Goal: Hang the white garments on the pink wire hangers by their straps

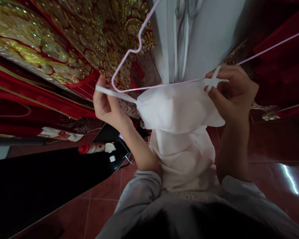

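Observation:
A white cloth garment (pixel 174 113) hangs in loose folds in front of my body, its upper edge along the bottom bar of a pink wire hanger (pixel 133 51). My left hand (pixel 106 103) is closed on a flat white strap (pixel 118 94) that runs taut from the garment's left corner. At the other corner my right hand (pixel 235 91) pinches a second white strap (pixel 215 79), which crosses over itself at the hanger's bar. The lower part of the garment bunches between my forearms.
Red garments with gold sequins (pixel 72 43) hang at the left, and dark red cloth (pixel 281 63) at the right. Ahead is a pale panel (pixel 209 36) with hanging white straps. A black table (pixel 52 186) at the lower left bears a red-capped bottle (pixel 92 148) and a phone. Red tiles cover the floor.

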Tool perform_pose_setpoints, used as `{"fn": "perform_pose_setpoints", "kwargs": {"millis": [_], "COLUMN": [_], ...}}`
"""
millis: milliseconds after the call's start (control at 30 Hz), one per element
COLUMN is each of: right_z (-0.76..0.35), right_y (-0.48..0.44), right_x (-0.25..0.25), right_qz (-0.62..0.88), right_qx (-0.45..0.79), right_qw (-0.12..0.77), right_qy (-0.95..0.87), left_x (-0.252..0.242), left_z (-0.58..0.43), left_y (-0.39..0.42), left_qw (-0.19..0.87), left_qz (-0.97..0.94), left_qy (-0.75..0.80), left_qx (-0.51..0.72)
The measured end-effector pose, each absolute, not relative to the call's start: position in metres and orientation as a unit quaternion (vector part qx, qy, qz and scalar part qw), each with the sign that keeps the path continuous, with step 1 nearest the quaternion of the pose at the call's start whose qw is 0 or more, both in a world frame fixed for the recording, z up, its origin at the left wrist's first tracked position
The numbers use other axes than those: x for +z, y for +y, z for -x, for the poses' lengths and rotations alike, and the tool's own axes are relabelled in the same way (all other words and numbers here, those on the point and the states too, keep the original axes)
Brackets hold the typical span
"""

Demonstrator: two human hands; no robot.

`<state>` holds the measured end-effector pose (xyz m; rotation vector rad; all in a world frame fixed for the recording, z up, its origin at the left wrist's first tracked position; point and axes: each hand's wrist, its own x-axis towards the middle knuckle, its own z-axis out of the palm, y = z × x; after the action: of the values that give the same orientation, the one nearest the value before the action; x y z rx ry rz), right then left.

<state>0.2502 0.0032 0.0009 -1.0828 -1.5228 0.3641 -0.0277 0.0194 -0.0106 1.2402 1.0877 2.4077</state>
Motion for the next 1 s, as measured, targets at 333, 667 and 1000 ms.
{"fn": "perform_pose_setpoints", "kwargs": {"millis": [333,667,1000], "right_z": [-0.252,-0.244,-0.304], "right_y": [0.007,0.01,0.032], "right_x": [-0.01,-0.014,-0.031], "right_qz": [0.437,0.447,0.36], "right_qx": [0.192,0.153,-0.013], "right_qw": [0.585,0.59,0.746], "right_qy": [-0.656,-0.654,-0.561], "left_x": [0.087,0.011,-0.01], "left_z": [0.023,0.013,-0.03], "left_y": [0.015,0.032,0.021], "left_qw": [0.4,0.398,0.366], "left_qz": [-0.521,-0.422,-0.382], "left_qy": [0.482,0.37,0.334], "left_qx": [0.579,0.726,0.78]}}
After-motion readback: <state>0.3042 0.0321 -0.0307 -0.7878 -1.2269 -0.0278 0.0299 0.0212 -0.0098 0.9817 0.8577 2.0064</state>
